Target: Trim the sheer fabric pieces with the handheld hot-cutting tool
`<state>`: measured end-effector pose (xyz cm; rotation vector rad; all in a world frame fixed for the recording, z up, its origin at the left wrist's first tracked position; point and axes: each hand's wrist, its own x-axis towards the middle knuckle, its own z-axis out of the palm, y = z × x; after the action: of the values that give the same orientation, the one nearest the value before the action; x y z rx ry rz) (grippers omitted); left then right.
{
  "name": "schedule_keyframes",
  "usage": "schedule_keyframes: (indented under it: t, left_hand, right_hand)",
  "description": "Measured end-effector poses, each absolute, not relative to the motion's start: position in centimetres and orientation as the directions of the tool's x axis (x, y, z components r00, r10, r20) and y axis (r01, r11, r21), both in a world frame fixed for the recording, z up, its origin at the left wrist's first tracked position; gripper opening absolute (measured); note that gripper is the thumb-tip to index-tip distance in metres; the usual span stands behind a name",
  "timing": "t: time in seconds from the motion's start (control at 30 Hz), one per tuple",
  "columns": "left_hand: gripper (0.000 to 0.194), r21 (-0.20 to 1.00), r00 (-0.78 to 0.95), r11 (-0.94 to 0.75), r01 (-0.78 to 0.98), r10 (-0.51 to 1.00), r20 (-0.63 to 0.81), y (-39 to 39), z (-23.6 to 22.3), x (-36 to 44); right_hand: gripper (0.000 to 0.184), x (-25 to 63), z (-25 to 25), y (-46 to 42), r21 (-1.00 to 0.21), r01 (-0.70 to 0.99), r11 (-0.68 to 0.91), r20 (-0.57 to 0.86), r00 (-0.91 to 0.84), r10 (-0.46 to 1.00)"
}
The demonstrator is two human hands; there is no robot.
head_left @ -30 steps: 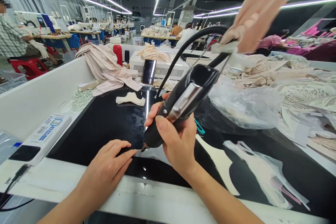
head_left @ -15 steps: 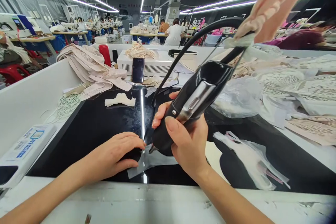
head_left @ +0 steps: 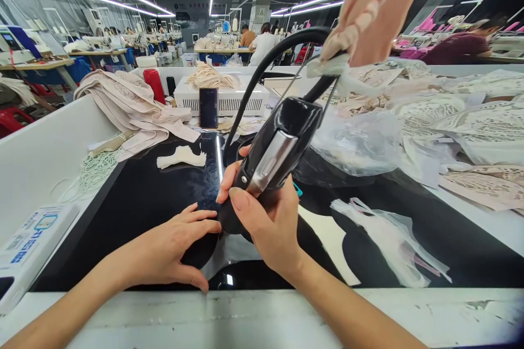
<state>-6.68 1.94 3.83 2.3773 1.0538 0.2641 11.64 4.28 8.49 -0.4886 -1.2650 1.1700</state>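
My right hand (head_left: pixel 268 223) is wrapped round a black corded hand tool (head_left: pixel 278 142) with a silver lever plate on its side. The tool tilts, its lower end close to the table and its tip hidden. Under it lies a translucent sheer piece (head_left: pixel 233 253), partly covered by my hands. My left hand (head_left: pixel 172 248) rests with fingers spread at the left edge of that piece, fingertips near the tool's lower end. Right of my right hand lie a cream curved cut piece (head_left: pixel 331 237) and a bundle of white sheer pieces (head_left: pixel 380 240).
Beige fabric strips (head_left: pixel 376 5) hold the tool's cord from above. A small white piece (head_left: pixel 182 157), a phone (head_left: pixel 208 108) and a beige fabric pile (head_left: pixel 123 103) lie beyond. Plastic bags (head_left: pixel 356 139) and lace pieces lie right, a white boxed device (head_left: pixel 36 245) left.
The tool and my right hand have shifted left and slightly down toward the sheer piece. My left thumb has spread away from the fingers. The view has also turned a little.
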Motion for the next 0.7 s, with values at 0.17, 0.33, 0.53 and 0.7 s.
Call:
schedule_keyframes:
  t: [0.17,0.33,0.53,0.7]
  left_hand:
    - [0.078,0.537,0.683,-0.558,0.632,0.729,-0.045,2.0,3.8,-6.6]
    - [0.076,0.546,0.681,-0.557,0.626,0.731,-0.034,2.1,3.8,-6.6]
    - [0.078,0.563,0.691,-0.567,0.601,0.723,-0.010,2.1,3.9,-6.5]
    - [0.080,0.548,0.702,-0.587,0.596,0.712,-0.001,2.1,3.8,-6.5]
  right_hand:
    - [0.028,11.7,8.4,4.3,-0.839,-0.386,0.383,0.459,-0.126,0.879]
    - [0.027,11.7,8.3,4.2,-0.851,-0.328,0.411,0.462,-0.094,0.882]
    - [0.029,11.7,8.2,3.6,-0.834,-0.397,0.382,0.457,-0.112,0.882]
    - [0.029,11.7,8.0,3.1,-0.861,-0.348,0.372,0.444,-0.154,0.883]
